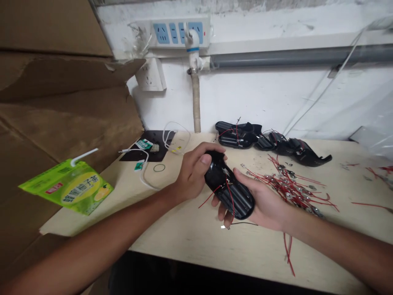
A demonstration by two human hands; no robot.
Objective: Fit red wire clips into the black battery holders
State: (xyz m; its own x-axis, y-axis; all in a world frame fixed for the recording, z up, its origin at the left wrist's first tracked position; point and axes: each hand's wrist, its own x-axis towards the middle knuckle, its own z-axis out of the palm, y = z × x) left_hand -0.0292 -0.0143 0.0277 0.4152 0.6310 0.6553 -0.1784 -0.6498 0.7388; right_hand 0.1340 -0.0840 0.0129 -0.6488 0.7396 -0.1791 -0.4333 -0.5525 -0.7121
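Between my two hands, above the table, is a black plastic housing [231, 186] with a long hollow at its lower end and red wires on it. My left hand [196, 168] is wrapped round its upper end, thumb on top. My right hand [258, 198] grips its lower right side, with fingers curled beneath. A thin black wire with a small metal piece at its end hangs by my right fingertips. To the right, partly behind my right forearm, lies a pile of red wires with metal contacts [288, 188].
Several similar black housings [238, 135] lie along the wall. A green drink pouch [70, 186] with a straw stands at left beside a cardboard box [61, 114]. A white cable [144, 172] and a dark sheet [132, 153] lie at the back left. A power strip [181, 35] is on the wall.
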